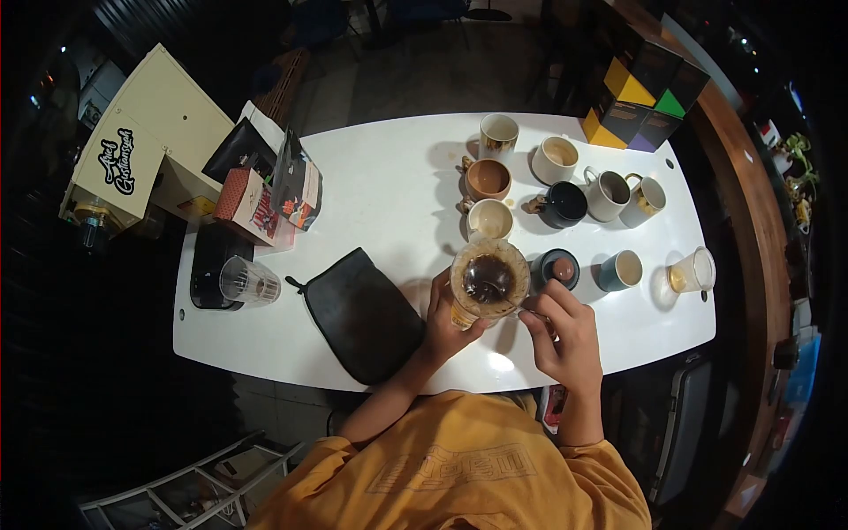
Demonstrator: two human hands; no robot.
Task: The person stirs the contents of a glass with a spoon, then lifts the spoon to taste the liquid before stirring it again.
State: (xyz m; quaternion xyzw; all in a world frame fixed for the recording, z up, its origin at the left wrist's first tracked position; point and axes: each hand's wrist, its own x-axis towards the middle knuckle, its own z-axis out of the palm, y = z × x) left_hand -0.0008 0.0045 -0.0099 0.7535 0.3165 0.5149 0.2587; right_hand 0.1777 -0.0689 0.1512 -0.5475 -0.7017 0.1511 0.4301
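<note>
A coffee dripper with a paper filter [488,276] holds dark liquid and sits on top of a cup, near the table's front edge. My left hand [449,320] is wrapped round the left side of this cup, its fingers closed. At the dripper's right rim, my right hand [565,334] pinches a thin spoon or stirrer whose tip reaches into the liquid. Just behind my right hand stands a dark round container [558,268] with a brown knob. A cream cup [489,219] is directly behind the dripper.
The white table [371,203] bears several mugs at the back right, a teal cup [620,270] and a clear glass [692,270] on the right. Left lie a black pouch [362,316], a clear tumbler [250,281], boxes [252,208] and a cream grinder-like machine [146,132].
</note>
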